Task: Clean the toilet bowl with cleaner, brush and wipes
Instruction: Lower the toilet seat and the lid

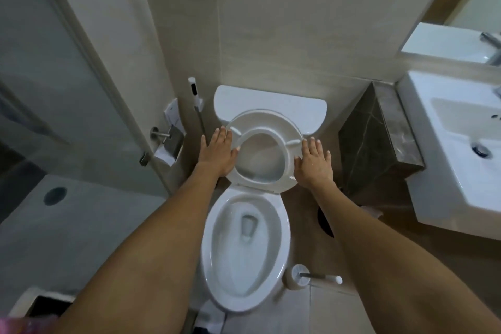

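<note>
Toilet bowl [245, 249]: centre of view, uncovered, water in the base | Seat [267, 149]: raised, leaning toward the cistern [271, 103] | Left hand [218, 153]: fingers straight, flat on the seat's left edge | Right hand [313, 164]: fingers spread, flat on the seat's right edge | Toilet brush [311, 276]: in its holder on the floor, right of the bowl | Washbasin [455, 144]: far right.

Your one head camera looks steeply down from standing height, facing the back wall at twelve o'clock, toilet bowl [245, 247] close below centre.
</note>
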